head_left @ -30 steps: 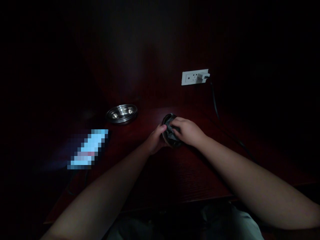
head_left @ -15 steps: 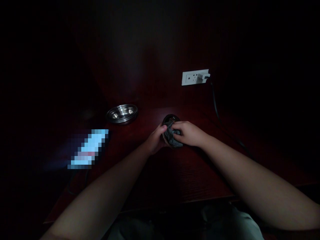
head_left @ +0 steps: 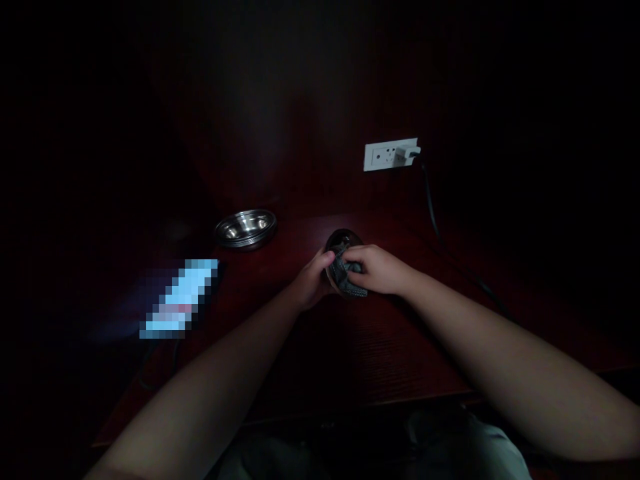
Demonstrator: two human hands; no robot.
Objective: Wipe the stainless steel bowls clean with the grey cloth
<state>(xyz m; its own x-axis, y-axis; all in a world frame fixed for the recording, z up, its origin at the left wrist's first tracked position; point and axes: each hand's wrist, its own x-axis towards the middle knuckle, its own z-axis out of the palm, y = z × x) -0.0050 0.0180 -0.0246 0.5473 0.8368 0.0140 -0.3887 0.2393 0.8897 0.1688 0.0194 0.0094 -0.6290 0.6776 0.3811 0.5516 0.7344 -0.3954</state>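
Observation:
Over the dark red desk, my left hand (head_left: 314,280) is closed around the left side of a round, dark, shiny bowl (head_left: 344,237), its thumb over the rim. My right hand (head_left: 377,268) pinches a grey patterned cloth (head_left: 354,287) that lies in the bowl and hangs over its near edge. The fingertips of my right hand press the cloth against the bowl's inside. Dim light hides the bowl's underside and most of its inner wall.
Stacked shiny metal bowls (head_left: 246,230) stand at the back left. Nearer on the left lies a lit phone (head_left: 180,297), its screen blurred out, with a thin cable. A wall socket (head_left: 390,155) holds a white plug with a black cord (head_left: 431,207) running down to the desk (head_left: 310,360).
The cloth has shifted slightly toward me under my right hand, showing more of the bowl's dark inside at the top. My left hand keeps its hold.

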